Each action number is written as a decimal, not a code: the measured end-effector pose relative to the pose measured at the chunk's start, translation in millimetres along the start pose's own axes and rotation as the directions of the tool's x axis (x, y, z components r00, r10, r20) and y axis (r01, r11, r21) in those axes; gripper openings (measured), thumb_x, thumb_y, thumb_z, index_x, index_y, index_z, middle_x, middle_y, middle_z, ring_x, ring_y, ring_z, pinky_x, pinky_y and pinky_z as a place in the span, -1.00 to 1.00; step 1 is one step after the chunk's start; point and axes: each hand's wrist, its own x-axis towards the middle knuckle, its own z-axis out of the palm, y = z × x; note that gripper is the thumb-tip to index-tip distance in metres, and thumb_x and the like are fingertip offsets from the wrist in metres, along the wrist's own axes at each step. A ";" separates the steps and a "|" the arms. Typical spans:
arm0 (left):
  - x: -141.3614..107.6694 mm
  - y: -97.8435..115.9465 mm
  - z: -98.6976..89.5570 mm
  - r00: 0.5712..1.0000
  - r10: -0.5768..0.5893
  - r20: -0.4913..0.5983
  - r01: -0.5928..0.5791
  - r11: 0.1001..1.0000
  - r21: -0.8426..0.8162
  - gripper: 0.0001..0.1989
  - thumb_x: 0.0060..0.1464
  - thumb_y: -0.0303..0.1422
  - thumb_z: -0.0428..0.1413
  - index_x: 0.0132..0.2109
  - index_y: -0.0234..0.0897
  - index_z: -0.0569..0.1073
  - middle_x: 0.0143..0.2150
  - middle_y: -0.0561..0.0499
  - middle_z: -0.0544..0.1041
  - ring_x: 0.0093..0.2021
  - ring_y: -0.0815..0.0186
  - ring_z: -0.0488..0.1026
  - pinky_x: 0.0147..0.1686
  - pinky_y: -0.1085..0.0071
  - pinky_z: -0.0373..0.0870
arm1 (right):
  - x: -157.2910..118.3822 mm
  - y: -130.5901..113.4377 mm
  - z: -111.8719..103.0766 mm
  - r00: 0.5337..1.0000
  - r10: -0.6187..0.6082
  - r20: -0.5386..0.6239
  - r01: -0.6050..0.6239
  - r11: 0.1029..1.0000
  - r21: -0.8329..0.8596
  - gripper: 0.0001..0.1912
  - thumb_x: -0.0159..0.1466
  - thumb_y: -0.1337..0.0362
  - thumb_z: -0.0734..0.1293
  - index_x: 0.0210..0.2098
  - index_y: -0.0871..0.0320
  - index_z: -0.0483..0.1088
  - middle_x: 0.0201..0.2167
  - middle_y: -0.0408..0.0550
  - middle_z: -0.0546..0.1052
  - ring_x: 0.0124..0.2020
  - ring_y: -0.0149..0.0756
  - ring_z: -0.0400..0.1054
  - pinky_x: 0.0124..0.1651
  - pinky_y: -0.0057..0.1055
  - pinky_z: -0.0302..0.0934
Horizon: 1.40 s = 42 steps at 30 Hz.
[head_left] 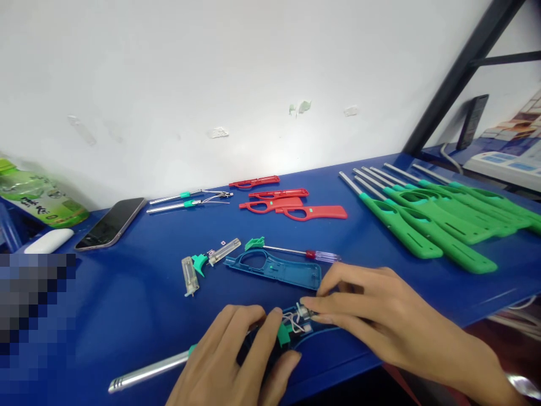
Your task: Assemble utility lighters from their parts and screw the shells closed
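My left hand is closed around a blue lighter shell half lying near the table's front edge. A silver lighter tube sticks out to the left from beneath that hand. Inside the shell are a green trigger and thin white wires, close to the left fingertips. With thumb and fingers, my right hand pinches a small clear plastic fuel tank at the shell's right part; most of it is hidden by the fingers. Just beyond lies another blue shell half, inner side up.
A screwdriver lies behind the blue shell half. To its left are two clear tanks and a green trigger. Red shell halves, two loose tubes, several green lighters, a phone and a bottle surround them.
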 end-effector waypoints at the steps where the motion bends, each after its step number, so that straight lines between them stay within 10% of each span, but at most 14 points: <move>1: 1.4 -0.1 -0.1 1.000 -0.005 0.005 0.005 1.000 -0.009 -0.71 0.49 -0.30 0.08 0.23 -0.29 0.47 -0.05 -0.10 0.59 -0.10 0.20 0.66 -0.14 0.30 0.70 | 0.3 -0.4 -0.8 1.000 0.003 0.005 -0.003 1.000 0.005 -0.65 0.60 0.21 0.27 0.29 -0.23 0.50 -0.02 -0.17 0.59 -0.19 -0.42 0.56 -0.14 -0.43 0.35; 27: 7.8 -5.1 -1.7 0.989 0.051 0.142 -0.040 0.996 -0.081 -0.68 0.43 -0.35 0.11 0.26 -0.17 0.47 -0.13 -0.04 0.46 -0.29 0.27 0.45 -0.36 0.36 0.56 | 4.5 -1.2 -2.0 1.000 0.004 -0.007 -0.004 1.000 0.009 -0.69 0.59 0.13 0.28 0.21 -0.19 0.59 -0.08 -0.13 0.55 -0.30 -0.42 0.52 -0.25 -0.40 0.32; 42: 7.5 -4.4 -3.0 0.988 0.048 0.144 -0.035 0.995 -0.095 -0.70 0.44 -0.34 0.10 0.25 -0.14 0.47 -0.12 -0.05 0.48 -0.28 0.24 0.47 -0.35 0.32 0.57 | 5.8 -7.1 -5.7 0.956 -0.063 -0.286 0.060 0.998 -0.017 -0.76 0.59 0.30 0.24 0.08 -0.01 0.54 -0.12 -0.19 0.71 -0.14 -0.38 0.61 -0.03 -0.49 0.41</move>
